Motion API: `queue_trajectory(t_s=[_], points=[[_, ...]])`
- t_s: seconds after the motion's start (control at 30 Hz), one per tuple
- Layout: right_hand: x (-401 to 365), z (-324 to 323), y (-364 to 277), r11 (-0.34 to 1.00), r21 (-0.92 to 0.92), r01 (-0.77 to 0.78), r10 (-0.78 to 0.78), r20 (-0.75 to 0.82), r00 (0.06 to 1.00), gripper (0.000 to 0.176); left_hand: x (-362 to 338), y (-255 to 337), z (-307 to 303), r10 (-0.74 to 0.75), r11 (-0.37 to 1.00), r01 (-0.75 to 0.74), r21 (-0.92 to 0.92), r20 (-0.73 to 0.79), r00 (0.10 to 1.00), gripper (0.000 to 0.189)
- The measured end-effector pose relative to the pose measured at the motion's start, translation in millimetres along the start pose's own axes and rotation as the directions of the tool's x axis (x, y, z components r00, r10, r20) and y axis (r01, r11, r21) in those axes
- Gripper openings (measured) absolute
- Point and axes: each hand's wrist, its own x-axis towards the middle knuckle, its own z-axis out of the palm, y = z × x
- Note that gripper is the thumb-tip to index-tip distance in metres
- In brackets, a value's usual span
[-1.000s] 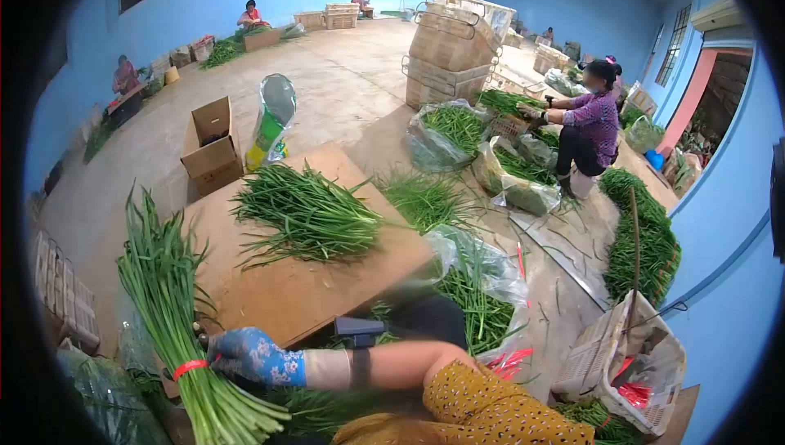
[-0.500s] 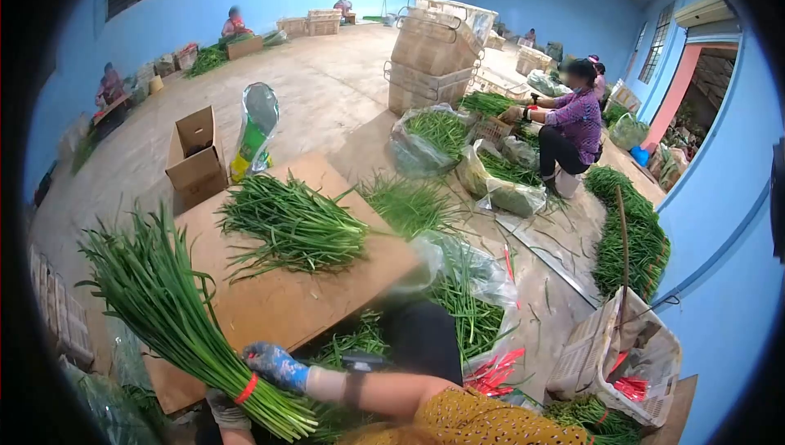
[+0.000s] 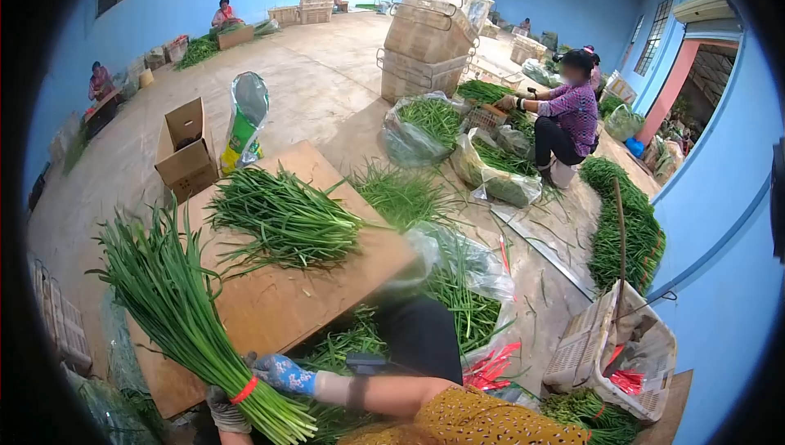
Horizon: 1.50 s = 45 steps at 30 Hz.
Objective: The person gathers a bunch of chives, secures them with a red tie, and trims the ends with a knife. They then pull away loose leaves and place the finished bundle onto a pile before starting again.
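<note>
A large bunch of long green stalks (image 3: 176,306), bound by a red band (image 3: 244,389) near its pale cut ends, slants across the lower left. My left hand (image 3: 226,410), in a grey glove, is wrapped round it from below, beside the band. From the right, my right hand (image 3: 280,374), in a blue patterned glove, closes on the bunch just above the band; its fingertips are partly hidden. Beyond the hands, a loose pile of stalks (image 3: 282,218) lies on the brown board (image 3: 327,302).
A cardboard box (image 3: 186,159) and a green-yellow bag (image 3: 245,122) stand beyond the board. Plastic bags of stalks (image 3: 464,310) and a white basket (image 3: 585,347) with red strips are at right. A co-worker (image 3: 571,114) sits farther back, near stacked crates (image 3: 425,44).
The bunch has tilted slightly more upright, its leafy end shifting right. Both hands stay on it. The whole view has shifted a little, and the co-worker's head and arms have moved slightly.
</note>
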Motion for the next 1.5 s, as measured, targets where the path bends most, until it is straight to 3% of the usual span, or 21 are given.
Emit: queue_trajectory(t_s=[0.17, 0.23, 0.3, 0.33, 0.43, 0.47, 0.53, 0.63, 0.7, 0.8, 0.83, 1.0, 1.1, 1.13, 1.17, 1.23, 1.37, 1.4, 1.43, 1.47, 1.5], points=[[-10.5, -17.9, -9.6, 0.826, 0.364, -0.431, 0.366, 0.234, 0.9, 0.051, 7.2, 1.2, 21.7, -0.061, 0.99, 0.075, 0.117, -0.121, 0.991, 0.06], [-18.3, -18.4, -0.9, 0.605, 0.699, -0.38, 0.128, 0.386, 0.913, 0.058, 8.3, -5.5, 22.4, -0.05, 0.989, 0.08, 0.125, -0.232, 0.972, 0.054], [-21.9, -24.5, 7.1, 0.438, 0.751, -0.494, 0.039, 0.533, 0.845, 0.057, 8.1, -14.4, 30.2, 0.033, 0.982, 0.034, 0.185, -0.348, 0.937, 0.052], [-25.5, -29.6, 3.7, 0.319, 0.755, -0.572, 0.08, 0.58, 0.81, 0.051, 10.9, -19.7, 45.5, 0.076, 0.968, 0.027, 0.25, -0.395, 0.916, 0.047], [-24.8, -5.3, 48.3, -0.15, 0.789, -0.595, 0.14, 0.613, 0.778, 0.038, 17.0, -32.7, 23.1, -0.128, 0.972, 0.202, 0.121, -0.448, 0.885, 0.041], [-23.7, 1.0, 54.5, -0.2, 0.773, -0.602, 0.122, 0.629, 0.768, 0.037, 15.1, -37.8, 33.8, -0.077, 0.963, 0.17, 0.209, -0.39, 0.917, 0.041], [-25.6, -2.5, 51.3, -0.079, 0.788, -0.611, 0.14, 0.615, 0.776, 0.036, 7.8, -45.7, 37.2, -0.206, 0.975, 0.223, 0.012, -0.346, 0.915, 0.049], [-24.9, -12.2, 37.5, 0.345, 0.766, -0.542, 0.213, 0.498, 0.84, 0.034, 4.3, -54.0, 32.8, -0.293, 0.956, 0.281, -0.084, -0.272, 0.916, 0.054], [-20.2, -18.6, 31.0, 0.626, 0.628, -0.463, 0.276, 0.378, 0.884, 0.033, -1.2, -65.2, 51.3, -0.317, 0.948, 0.295, -0.124, -0.237, 0.918, 0.056], [-16.5, -26.2, 27.4, 0.841, 0.395, -0.37, 0.304, 0.221, 0.927, 0.031, -24.5, -60.8, 79.8, -0.345, 0.93, 0.286, -0.23, -0.284, 0.894, 0.054], [-20.8, -20.1, 28.6, 0.867, 0.343, -0.361, 0.309, 0.198, 0.93, 0.031, -23.7, -57.6, 81.9, -0.354, 0.92, 0.25, -0.302, -0.362, 0.862, 0.05], [-44.6, -54.4, 16.4, 0.827, 0.379, -0.415, 0.396, 0.13, 0.909, 0.028, -22.0, -54.5, 49.9, -0.073, 0.942, 0.186, 0.278, -0.374, 0.925, 0.057], [-39.8, -54.1, 29.1, 0.898, 0.376, -0.228, 0.195, 0.122, 0.973, 0.026, -18.2, -56.9, 33.4, -0.048, 0.889, 0.207, 0.409, -0.366, 0.929, 0.064], [-27.5, -46.9, 74.8, 0.977, -0.185, 0.107, -0.06, 0.24, 0.969, 0.029, -20.4, -62.3, 29.7, -0.12, 0.886, 0.281, 0.368, -0.405, 0.907, 0.061], [-42.2, -35.0, 75.7, 0.989, -0.036, 0.145, -0.143, 0.055, 0.988, 0.03, -19.7, -70.6, 28.4, -0.07, 0.908, 0.212, 0.362, -0.368, 0.927, 0.057], [-41.4, -20.0, 29.2, 0.869, 0.374, -0.324, 0.327, 0.055, 0.943, 0.034, -25.3, -75.0, 29.4, -0.116, 0.929, 0.248, 0.275, -0.422, 0.899, 0.052], [-42.8, -10.8, 16.4, 0.831, 0.457, -0.316, 0.289, 0.13, 0.949, 0.039, -36.8, -68.0, 42.9, -0.172, 0.947, 0.25, 0.203, -0.336, 0.926, 0.035], [-40.6, -20.6, -1.9, 0.884, 0.128, -0.449, 0.429, 0.161, 0.889, 0.043, -39.1, -62.7, 52.0, -0.205, 0.942, 0.294, 0.16, -0.42, 0.884, 0.03], [-32.5, -14.9, 27.1, 0.921, -0.219, -0.321, 0.337, 0.038, 0.941, 0.047, -40.7, -63.2, 54.6, -0.178, 0.934, 0.282, 0.22, -0.4, 0.899, 0.03], [-39.7, -22.3, 15.2, 0.906, -0.406, -0.12, 0.048, -0.183, 0.982, 0.045, -41.7, -64.5, 58.0, -0.15, 0.922, 0.267, 0.279, -0.38, 0.913, 0.03], [-36.8, -28.4, -7.6, 0.878, -0.458, -0.139, -0.011, -0.309, 0.951, 0.047, -42.2, -61.3, 76.8, -0.098, 0.894, 0.261, 0.365, -0.408, 0.908, 0.036]])
